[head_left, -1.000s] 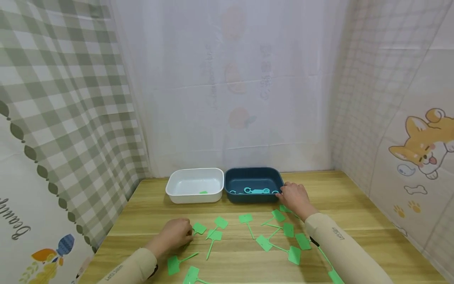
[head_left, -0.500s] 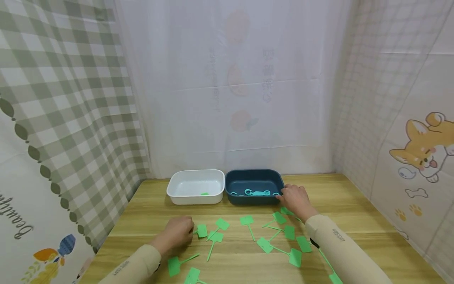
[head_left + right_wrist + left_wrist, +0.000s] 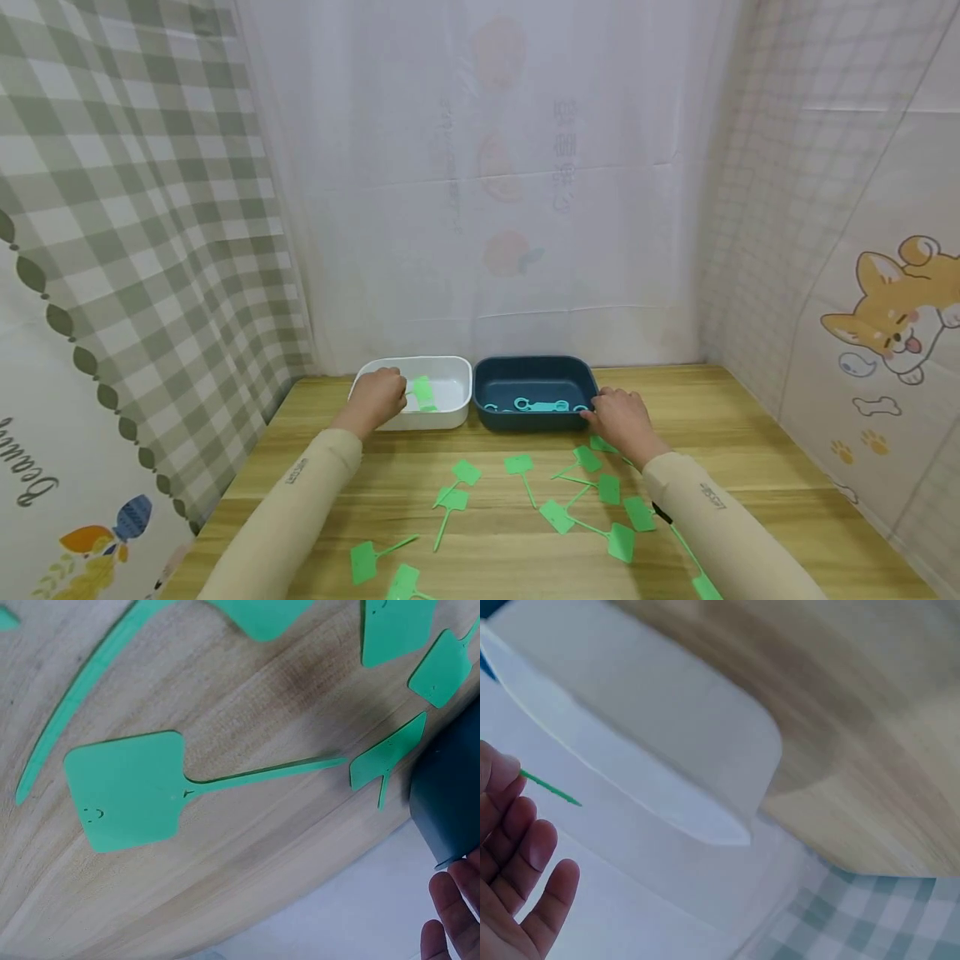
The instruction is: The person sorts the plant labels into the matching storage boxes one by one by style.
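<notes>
My left hand (image 3: 379,397) is over the left side of the white bin (image 3: 363,412), pinching a green plant label (image 3: 423,390) by its stem. In the left wrist view, thumb and forefinger hold that stem (image 3: 551,787), while the other fingers are loosely bent. Another green label (image 3: 428,408) shows low inside the white bin. At the near right corner of the dark blue bin (image 3: 536,422), my right hand (image 3: 621,419) grips the rim. Its fingers (image 3: 454,904) lie outside the wall in the right wrist view; the thumb is out of sight there.
Light-blue ringed plastic pieces (image 3: 542,406) lie in the dark blue bin. Several green labels, one with a square plate (image 3: 620,542), are scattered across the wooden table (image 3: 487,567). Patterned cloth (image 3: 150,208) hangs on the left, with more cloth behind and at right.
My left hand has picked a green label off the table and carried it forward and up over the white bin. The right hand stays at the dark blue bin's corner.
</notes>
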